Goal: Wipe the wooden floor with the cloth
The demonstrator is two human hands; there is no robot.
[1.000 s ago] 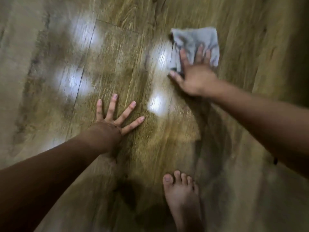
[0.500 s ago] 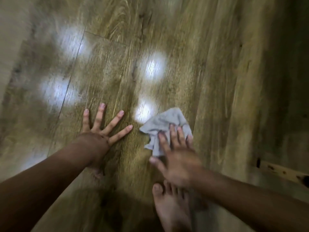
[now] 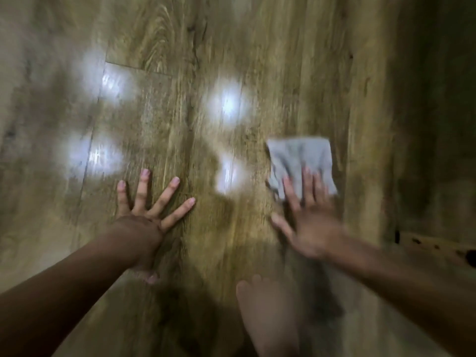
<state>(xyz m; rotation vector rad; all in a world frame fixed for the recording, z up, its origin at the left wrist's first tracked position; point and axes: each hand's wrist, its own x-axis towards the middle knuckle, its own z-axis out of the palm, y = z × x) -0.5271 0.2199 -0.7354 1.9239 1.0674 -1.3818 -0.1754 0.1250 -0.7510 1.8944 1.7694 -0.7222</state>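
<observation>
A grey cloth (image 3: 300,157) lies flat on the wooden floor (image 3: 180,60) at centre right. My right hand (image 3: 311,220) presses on the cloth's near edge with straight, spread fingers; the hand is blurred with motion. My left hand (image 3: 146,215) rests flat on the bare planks to the left, fingers splayed, well apart from the cloth.
My bare foot (image 3: 265,313) stands on the floor at the bottom centre, just below the right hand. Several bright light reflections (image 3: 229,104) shine on the planks. A pale wooden piece (image 3: 435,247) with dark spots lies at the right edge in shadow.
The right hand slid the cloth from the far floor back near the foot, then out to the right and slightly forward. The left hand has stayed planted.
</observation>
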